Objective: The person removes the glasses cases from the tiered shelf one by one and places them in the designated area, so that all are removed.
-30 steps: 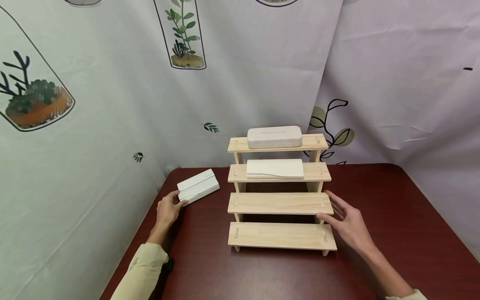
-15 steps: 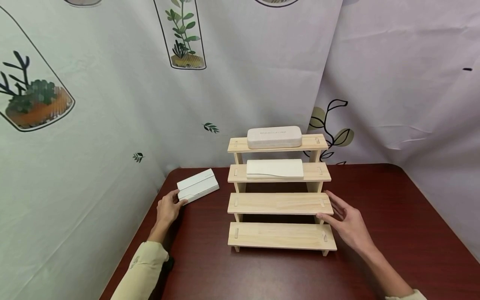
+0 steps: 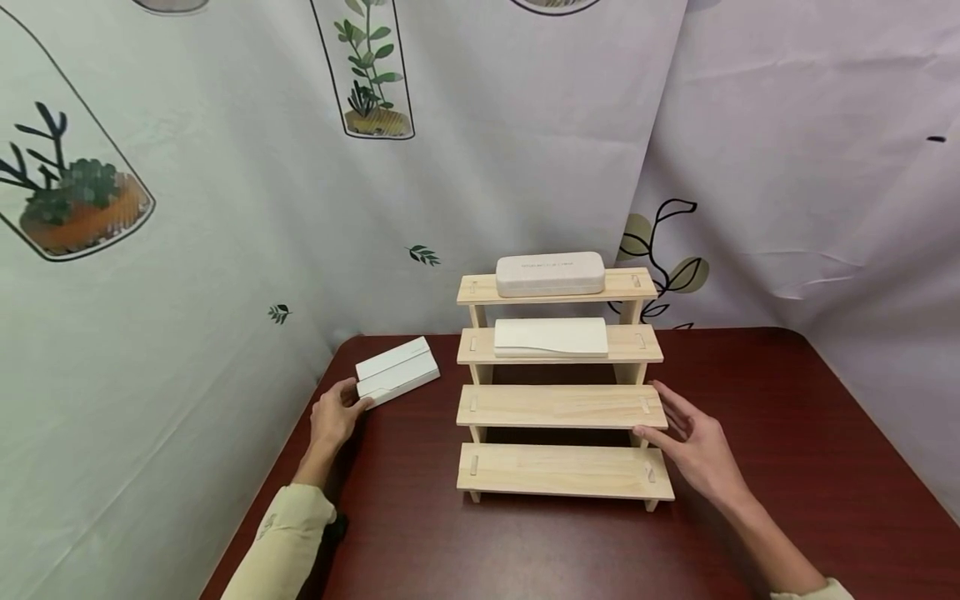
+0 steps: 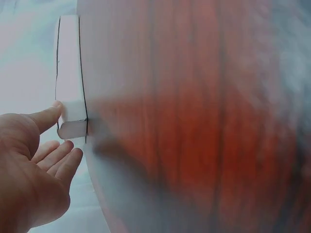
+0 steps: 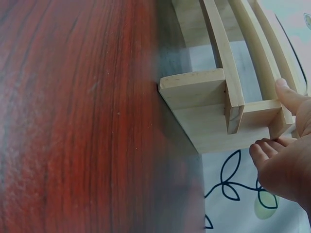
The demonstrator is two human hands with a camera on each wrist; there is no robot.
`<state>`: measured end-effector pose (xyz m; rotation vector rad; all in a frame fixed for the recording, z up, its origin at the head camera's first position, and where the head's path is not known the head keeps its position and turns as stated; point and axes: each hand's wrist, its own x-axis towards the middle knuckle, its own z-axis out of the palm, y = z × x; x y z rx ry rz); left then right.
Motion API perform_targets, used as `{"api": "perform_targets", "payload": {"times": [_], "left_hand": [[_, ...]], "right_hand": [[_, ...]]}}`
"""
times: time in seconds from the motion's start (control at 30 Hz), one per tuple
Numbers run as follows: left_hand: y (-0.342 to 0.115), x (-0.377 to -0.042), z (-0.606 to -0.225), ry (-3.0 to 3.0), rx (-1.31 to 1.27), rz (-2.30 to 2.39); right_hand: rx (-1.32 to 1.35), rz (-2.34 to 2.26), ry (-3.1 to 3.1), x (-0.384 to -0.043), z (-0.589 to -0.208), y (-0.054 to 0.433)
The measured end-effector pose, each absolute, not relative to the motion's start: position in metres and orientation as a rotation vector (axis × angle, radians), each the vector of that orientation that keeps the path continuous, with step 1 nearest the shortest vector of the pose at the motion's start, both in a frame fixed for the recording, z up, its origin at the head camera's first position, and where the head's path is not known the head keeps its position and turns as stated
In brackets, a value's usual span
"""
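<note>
My left hand (image 3: 332, 417) is at the left end of a white flat box (image 3: 397, 371) with a folded flap, which lies on the table at the back left. The thumb touches the box's near side, and the other fingers reach round its left end. My right hand (image 3: 701, 454) grips the right end of the third board from the top of a pale wooden four-tier stand (image 3: 555, 407). Its thumb lies on the board's front edge, with the fingers behind the end. The right wrist view shows the same hand (image 5: 284, 160) at the stand's side panel (image 5: 214, 126).
A cream hard case (image 3: 550, 275) with faint lettering sits on the top board. On the board below lies a white flat case (image 3: 550, 337) with a curved flap. The dark red table (image 3: 570, 550) meets a patterned cloth (image 3: 480, 167) behind and at both sides.
</note>
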<state>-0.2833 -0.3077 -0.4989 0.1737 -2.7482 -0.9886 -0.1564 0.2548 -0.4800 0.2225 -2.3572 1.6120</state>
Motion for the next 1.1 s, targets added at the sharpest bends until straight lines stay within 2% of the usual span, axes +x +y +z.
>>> {"api": "perform_targets", "payload": {"times": [0.57,1.1], "left_hand": [[-0.31,-0.278,-0.493,-2.599,0.173,-1.005],[-0.26,-0.272,-0.454,-2.41,-0.055,-1.06]], "right_hand": [[0.175,1.586,-2.405,-0.155,-0.474,0.255],[0.197,1.598,-2.407,-0.16,-0.471,0.256]]}}
